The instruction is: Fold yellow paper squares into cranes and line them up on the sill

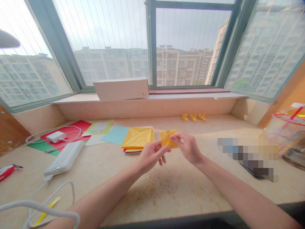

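A small piece of folded yellow paper (pixel 167 137) is held up above the counter between my two hands. My left hand (pixel 154 153) pinches its lower left edge between thumb and fingers. At the upper right side, my right hand (pixel 188 144) grips the same paper with closed fingertips. Creases run across the paper, and part of it is hidden behind my fingers. Just left of it lies a stack of yellow paper (pixel 137 137), with red and blue sheets under it. Three folded yellow paper birds (pixel 193 116) stand in a row at the back.
Coloured sheets, including a light blue sheet (pixel 115 135), lie at the left with a white charger (pixel 56 136). A white power bank (pixel 65 157) and cables (pixel 40 206) are nearer. A white box (pixel 121 89) rests on the sill; a plastic container (pixel 286 130) stands right, past a pixelated patch.
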A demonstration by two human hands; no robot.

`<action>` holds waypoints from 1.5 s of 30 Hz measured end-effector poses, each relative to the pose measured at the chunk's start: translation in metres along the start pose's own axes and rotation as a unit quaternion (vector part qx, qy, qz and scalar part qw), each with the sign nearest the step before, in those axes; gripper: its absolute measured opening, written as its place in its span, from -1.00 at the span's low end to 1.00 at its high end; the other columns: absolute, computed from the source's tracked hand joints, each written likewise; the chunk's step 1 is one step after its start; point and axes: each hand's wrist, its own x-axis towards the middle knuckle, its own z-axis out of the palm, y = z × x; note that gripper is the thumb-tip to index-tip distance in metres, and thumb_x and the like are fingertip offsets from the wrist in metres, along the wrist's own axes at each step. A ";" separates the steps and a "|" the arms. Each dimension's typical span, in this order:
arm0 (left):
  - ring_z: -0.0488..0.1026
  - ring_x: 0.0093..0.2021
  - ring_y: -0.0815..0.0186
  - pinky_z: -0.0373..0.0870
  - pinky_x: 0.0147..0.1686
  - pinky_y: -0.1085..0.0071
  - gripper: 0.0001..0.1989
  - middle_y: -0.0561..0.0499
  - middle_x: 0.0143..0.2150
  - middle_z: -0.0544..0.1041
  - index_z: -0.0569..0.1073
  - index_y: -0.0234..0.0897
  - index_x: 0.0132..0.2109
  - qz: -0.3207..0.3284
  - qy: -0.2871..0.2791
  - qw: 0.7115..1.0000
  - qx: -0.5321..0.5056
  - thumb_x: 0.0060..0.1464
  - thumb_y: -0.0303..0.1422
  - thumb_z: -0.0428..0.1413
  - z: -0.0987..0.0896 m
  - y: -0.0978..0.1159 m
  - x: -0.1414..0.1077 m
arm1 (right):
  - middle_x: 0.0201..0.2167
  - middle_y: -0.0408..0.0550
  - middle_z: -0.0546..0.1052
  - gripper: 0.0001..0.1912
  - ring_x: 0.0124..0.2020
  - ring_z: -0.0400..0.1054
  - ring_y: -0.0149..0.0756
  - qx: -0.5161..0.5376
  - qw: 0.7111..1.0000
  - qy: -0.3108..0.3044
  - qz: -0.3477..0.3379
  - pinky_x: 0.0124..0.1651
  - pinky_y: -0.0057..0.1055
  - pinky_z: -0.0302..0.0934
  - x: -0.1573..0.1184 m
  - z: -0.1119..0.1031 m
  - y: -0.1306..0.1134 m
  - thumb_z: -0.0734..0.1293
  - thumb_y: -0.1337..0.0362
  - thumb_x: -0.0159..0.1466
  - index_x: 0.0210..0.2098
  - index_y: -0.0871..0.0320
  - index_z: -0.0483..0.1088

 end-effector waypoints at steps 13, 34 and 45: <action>0.48 -0.56 0.43 0.39 -0.65 0.54 -0.72 -0.11 -0.29 0.57 0.43 -0.41 -0.24 0.019 0.043 0.999 -0.006 0.18 -0.22 0.08 0.002 -0.004 0.002 | -0.55 -0.25 0.43 -0.68 -0.55 0.34 -0.35 0.148 0.982 0.058 0.099 -0.48 -0.46 0.22 -0.002 0.012 0.001 0.36 0.04 0.26 -0.12 0.05 0.27; 0.44 -0.66 0.40 0.37 -0.67 0.52 -0.53 0.07 -0.43 0.55 0.22 -0.26 0.16 0.067 0.108 0.992 0.006 0.21 -0.13 0.06 -0.006 -0.009 0.005 | -0.38 -0.09 0.54 -0.79 -0.33 0.35 -0.28 0.128 0.988 -0.052 0.073 -0.19 -0.33 0.23 0.000 0.010 0.002 0.37 0.11 0.26 -0.35 0.12 0.47; 0.49 -0.56 0.37 0.47 -0.59 0.50 -0.79 0.11 -0.52 0.45 0.40 -0.26 -0.12 0.083 0.139 0.981 0.110 0.18 -0.22 0.09 -0.002 -0.002 -0.001 | -0.40 -0.07 0.55 -0.74 -0.26 0.40 -0.20 0.145 0.984 -0.040 0.095 -0.14 -0.29 0.22 0.001 0.008 0.004 0.37 0.06 0.25 -0.40 0.14 0.48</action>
